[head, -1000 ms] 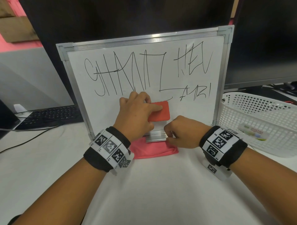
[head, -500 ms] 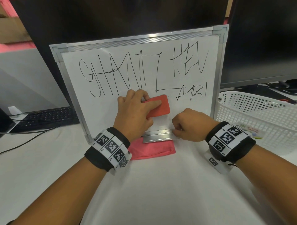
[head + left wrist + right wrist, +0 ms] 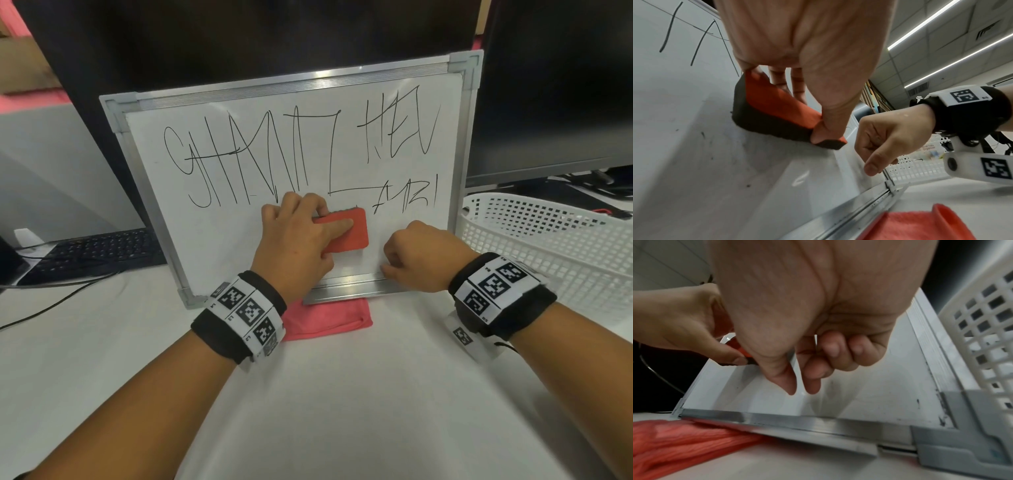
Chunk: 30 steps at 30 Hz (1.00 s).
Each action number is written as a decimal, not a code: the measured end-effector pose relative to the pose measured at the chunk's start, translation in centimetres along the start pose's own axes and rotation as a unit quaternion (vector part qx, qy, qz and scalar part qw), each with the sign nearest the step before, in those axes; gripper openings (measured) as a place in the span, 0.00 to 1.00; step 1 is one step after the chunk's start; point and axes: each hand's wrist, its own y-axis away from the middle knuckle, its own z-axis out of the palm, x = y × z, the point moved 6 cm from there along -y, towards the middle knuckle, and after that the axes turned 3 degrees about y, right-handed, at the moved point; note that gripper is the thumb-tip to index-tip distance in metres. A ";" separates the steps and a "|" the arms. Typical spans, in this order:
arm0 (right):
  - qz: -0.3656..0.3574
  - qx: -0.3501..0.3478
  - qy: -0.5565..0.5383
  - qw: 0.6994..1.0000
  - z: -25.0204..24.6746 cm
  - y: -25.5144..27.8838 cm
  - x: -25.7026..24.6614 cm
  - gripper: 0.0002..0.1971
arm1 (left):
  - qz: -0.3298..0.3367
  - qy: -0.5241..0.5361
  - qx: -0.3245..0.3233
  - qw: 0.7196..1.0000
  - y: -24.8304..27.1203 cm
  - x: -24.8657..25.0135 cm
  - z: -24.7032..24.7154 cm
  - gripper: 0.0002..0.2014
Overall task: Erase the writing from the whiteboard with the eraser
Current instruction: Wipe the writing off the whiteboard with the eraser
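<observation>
The whiteboard (image 3: 212,219) leans upright against a dark screen, with black writing (image 3: 308,154) across its upper half. My left hand (image 3: 294,240) grips the red eraser (image 3: 352,236) and holds its dark felt face on the board just below the writing. In the left wrist view the thumb (image 3: 826,129) pinches the eraser (image 3: 772,104) at its lower corner. My right hand (image 3: 421,260) hangs curled at the board's bottom tray (image 3: 346,291) and holds nothing. In the right wrist view, the right hand (image 3: 807,313) points thumb and forefinger down at the board (image 3: 869,386).
A pink cloth (image 3: 329,317) lies on the white table under the tray. A white plastic basket (image 3: 555,253) stands close to the board's right edge. A black keyboard (image 3: 99,253) and a cable lie at the left. A dark monitor (image 3: 548,85) stands behind on the right.
My left hand has shifted the eraser slightly on the board and tilted it. My right hand has slid to the right along the tray.
</observation>
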 end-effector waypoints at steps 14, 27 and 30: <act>0.033 0.009 -0.002 0.999 -0.4 0.0 0.2 0.14 | 0.004 0.008 -0.051 0.999 -0.2 1.0 0.6 0.26; 0.163 0.099 0.002 0.982 -2.7 0.9 2.1 0.10 | 0.029 -0.008 -0.021 0.999 -1.7 2.9 0.5 0.25; 0.167 0.100 -0.007 0.981 -2.7 0.9 2.2 0.10 | 0.046 -0.011 -0.036 0.998 -1.7 3.1 0.9 0.25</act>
